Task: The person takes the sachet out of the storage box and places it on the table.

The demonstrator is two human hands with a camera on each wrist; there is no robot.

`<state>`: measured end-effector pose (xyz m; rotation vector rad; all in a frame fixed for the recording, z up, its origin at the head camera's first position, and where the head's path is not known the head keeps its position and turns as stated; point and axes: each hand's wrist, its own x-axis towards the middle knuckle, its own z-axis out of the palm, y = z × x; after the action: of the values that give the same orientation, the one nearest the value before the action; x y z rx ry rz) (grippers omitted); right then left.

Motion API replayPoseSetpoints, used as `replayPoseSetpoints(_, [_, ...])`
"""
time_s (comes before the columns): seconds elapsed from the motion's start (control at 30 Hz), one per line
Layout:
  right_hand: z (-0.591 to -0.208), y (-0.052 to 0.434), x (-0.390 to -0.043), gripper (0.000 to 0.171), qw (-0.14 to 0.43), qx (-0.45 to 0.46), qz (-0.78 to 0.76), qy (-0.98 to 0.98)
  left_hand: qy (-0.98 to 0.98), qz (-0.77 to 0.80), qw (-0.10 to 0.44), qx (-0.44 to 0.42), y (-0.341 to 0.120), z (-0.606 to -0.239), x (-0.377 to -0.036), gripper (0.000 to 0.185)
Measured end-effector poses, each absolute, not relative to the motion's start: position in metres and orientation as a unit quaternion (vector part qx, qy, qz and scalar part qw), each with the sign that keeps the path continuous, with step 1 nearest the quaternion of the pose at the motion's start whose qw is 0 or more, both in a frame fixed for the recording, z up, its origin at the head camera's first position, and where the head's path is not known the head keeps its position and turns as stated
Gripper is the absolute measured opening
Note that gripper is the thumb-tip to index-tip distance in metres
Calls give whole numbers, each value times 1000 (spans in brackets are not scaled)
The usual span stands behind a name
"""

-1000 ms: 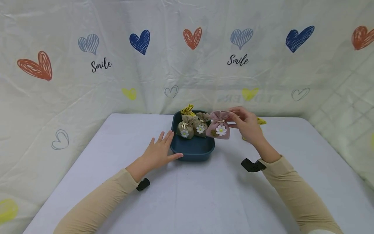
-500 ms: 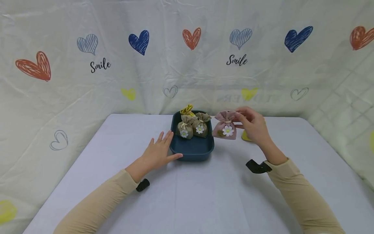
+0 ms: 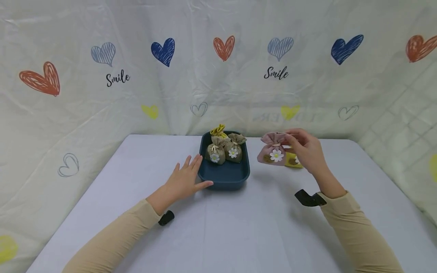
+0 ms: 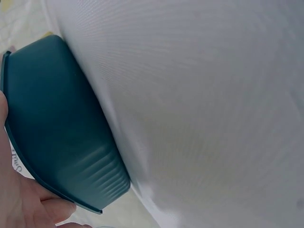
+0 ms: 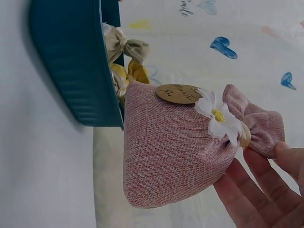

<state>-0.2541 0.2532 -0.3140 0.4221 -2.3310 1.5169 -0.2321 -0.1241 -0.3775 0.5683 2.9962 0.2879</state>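
My right hand (image 3: 300, 146) pinches the gathered neck of a pink cloth pouch (image 3: 273, 154) with a white daisy, to the right of a dark teal tray (image 3: 223, 178). In the right wrist view the fingers (image 5: 256, 190) grip the pink pouch (image 5: 175, 152) at its tie, beside the tray (image 5: 71, 66). The pouch hangs low over the table, just in front of a yellow pouch (image 3: 291, 160). My left hand (image 3: 186, 178) lies flat on the table, fingers against the tray's left wall (image 4: 57, 128). Two olive pouches (image 3: 216, 152) and a yellow one (image 3: 218, 131) stand in the tray's far half.
A pale lilac table (image 3: 218, 227) ends at a heart-printed sheet (image 3: 164, 76) hung close behind and along both sides. The tray's near half holds nothing. Black wrist-camera mounts (image 3: 308, 198) show at both cuffs.
My right hand has carried the pink pouch rightward, away from the tray's right rim to beside the yellow pouch. The left hand has stayed put.
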Motion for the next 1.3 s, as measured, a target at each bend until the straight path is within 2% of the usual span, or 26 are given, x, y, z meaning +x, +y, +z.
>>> replayPoseSetpoints(0.33, [-310, 261, -254, 29, 172, 142, 499, -838, 978, 93, 34, 186, -125, -377, -233, 104])
replayPoseSetpoints(0.93, [-309, 287, -255, 34, 184, 112, 458, -863, 978, 94, 40, 183, -126, -377, -231, 104])
replayPoseSetpoints(1.3, [-310, 305, -252, 34, 217, 87, 470, -852, 977, 94, 37, 188, -125, -378, -232, 103])
